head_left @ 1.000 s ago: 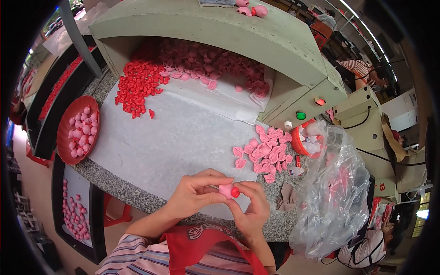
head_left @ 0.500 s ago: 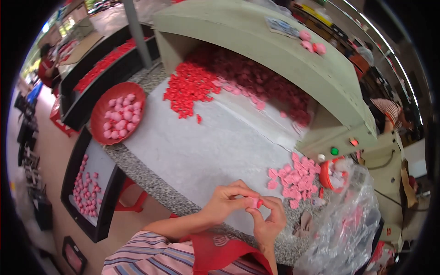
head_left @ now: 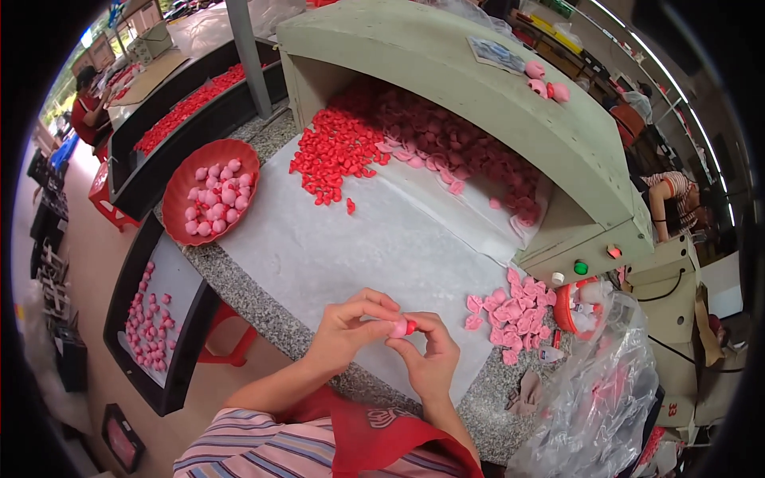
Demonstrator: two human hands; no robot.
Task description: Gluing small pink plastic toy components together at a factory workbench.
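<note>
My left hand (head_left: 351, 328) pinches a small rounded pink piece (head_left: 399, 328) between thumb and fingertips. Against it sits a small red bow-like piece (head_left: 411, 327), gripped by the thumb and forefinger of my right hand (head_left: 431, 356). The two pieces touch, and fingers partly cover both. Just right of my hands lies a loose pile of flat pink pieces (head_left: 522, 315). Ahead, a heap of red pieces (head_left: 335, 151) spills from the mouth of a pale green box-like machine (head_left: 446, 60), and one red piece (head_left: 351, 206) lies apart.
A red bowl (head_left: 177, 177) of pink balls stands on the left. Black trays (head_left: 199, 319) sit beyond the counter edge. To the right are an orange cup (head_left: 564, 307) and a clear plastic bag (head_left: 598, 390). More pink pieces lie inside the machine. Another person (head_left: 673, 203) works far right.
Both hands have moved left and a little farther from me, carrying the pink and red pieces held together. The view has shifted slightly.
</note>
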